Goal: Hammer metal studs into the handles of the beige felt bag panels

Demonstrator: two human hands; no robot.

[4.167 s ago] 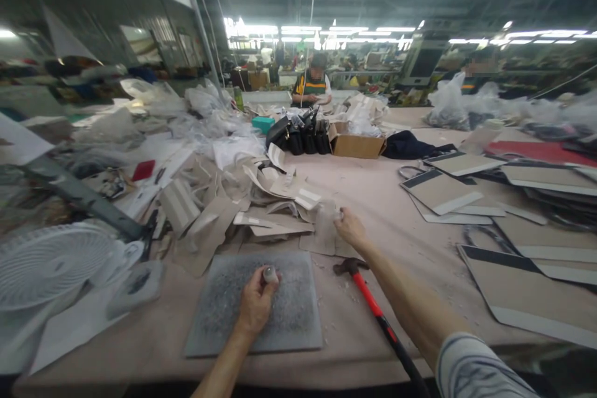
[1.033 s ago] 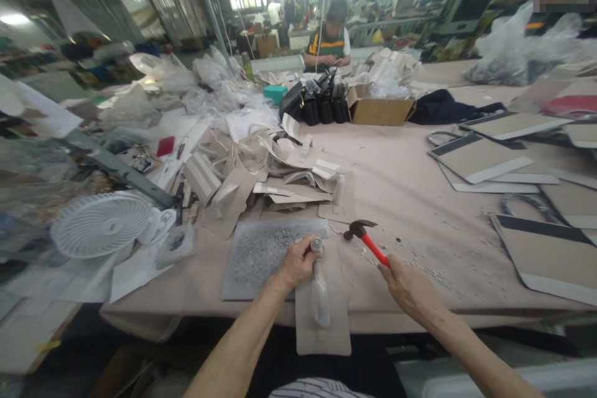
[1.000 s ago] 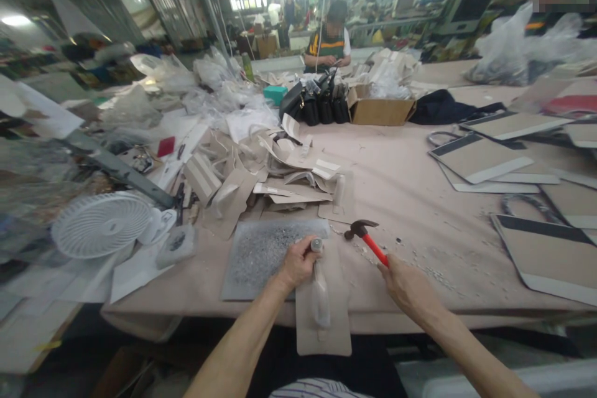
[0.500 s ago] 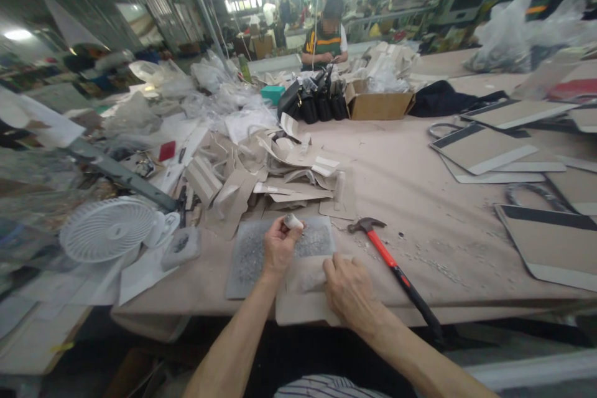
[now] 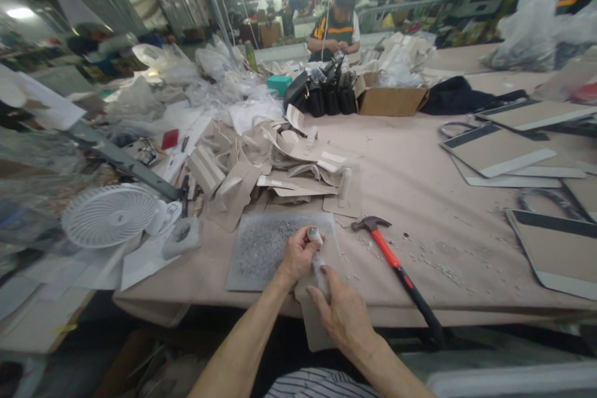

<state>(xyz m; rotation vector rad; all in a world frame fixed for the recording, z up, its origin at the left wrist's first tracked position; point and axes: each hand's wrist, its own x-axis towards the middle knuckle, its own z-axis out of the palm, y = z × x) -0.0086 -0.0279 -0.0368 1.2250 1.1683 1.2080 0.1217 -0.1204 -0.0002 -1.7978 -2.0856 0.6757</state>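
Currently: one small cylinder [image 5: 314,234], clasped in closed left hand [image 5: 298,255] at right edge of grey slab [image 5: 256,255]; one beige panel [image 5: 316,328], jutting past front of table [image 5: 405,193], touched by half-curled right hand [image 5: 344,312], pinch unclear; one hammer [image 5: 392,259], lying rightward.

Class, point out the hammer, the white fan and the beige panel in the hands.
Hammer [image 5: 396,266]: head view, on its handle.
White fan [image 5: 108,216]: head view, on its round grille.
Beige panel [image 5: 315,323]: head view, on its lower part.
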